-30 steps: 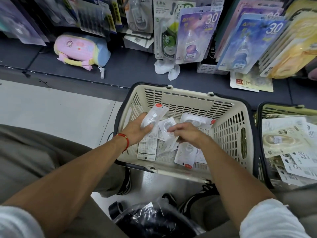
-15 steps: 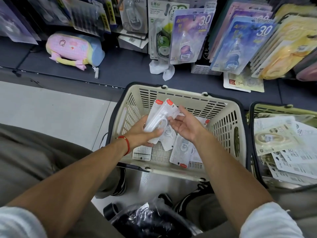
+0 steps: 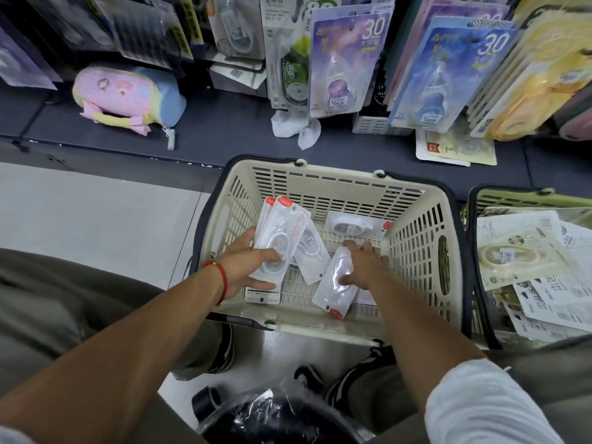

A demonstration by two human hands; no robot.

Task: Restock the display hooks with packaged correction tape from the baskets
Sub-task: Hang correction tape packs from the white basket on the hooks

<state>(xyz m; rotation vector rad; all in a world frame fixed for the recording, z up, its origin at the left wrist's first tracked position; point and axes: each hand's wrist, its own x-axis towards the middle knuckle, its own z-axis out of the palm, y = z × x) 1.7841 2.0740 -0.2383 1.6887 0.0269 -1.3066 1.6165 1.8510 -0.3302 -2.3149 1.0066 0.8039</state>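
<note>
A: Where's the correction tape?

B: A fanned stack of packs is pinched in the left hand. The right hand, fingers spread, presses another pack beneath it in the cream basket.

A: Handling?

B: Probably light; glossy, slippery film over a hard bump. Grip the flat red-tabbed end.

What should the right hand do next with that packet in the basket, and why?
Probably close on the packet and lift it across to the stack that the left hand holds. The right hand already rests on it, fingers spread, inside the cream basket.
</note>
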